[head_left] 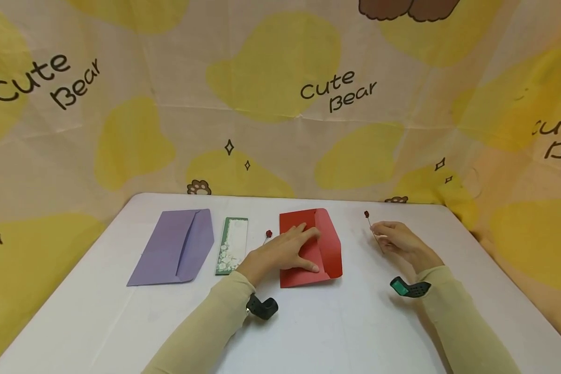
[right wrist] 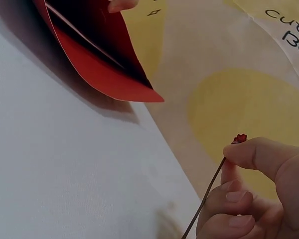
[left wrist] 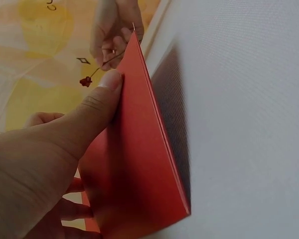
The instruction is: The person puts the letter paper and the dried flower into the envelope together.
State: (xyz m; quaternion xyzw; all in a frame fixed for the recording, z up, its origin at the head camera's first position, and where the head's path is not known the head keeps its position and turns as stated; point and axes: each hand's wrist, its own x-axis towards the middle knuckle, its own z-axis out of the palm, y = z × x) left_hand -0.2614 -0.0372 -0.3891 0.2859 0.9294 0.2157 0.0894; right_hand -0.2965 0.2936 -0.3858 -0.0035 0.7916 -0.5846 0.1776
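from the head, the red envelope is gripped by the left hand, fingers clamped across it, presumably to steady it on the white table. from the left wrist, its face is pressed by the thumb. from the right wrist, the red flower is pinched below its bloom by the right hand, perhaps sparing it.

On the white bench are laid, left to right, a purple envelope, card, red flower and red envelope.
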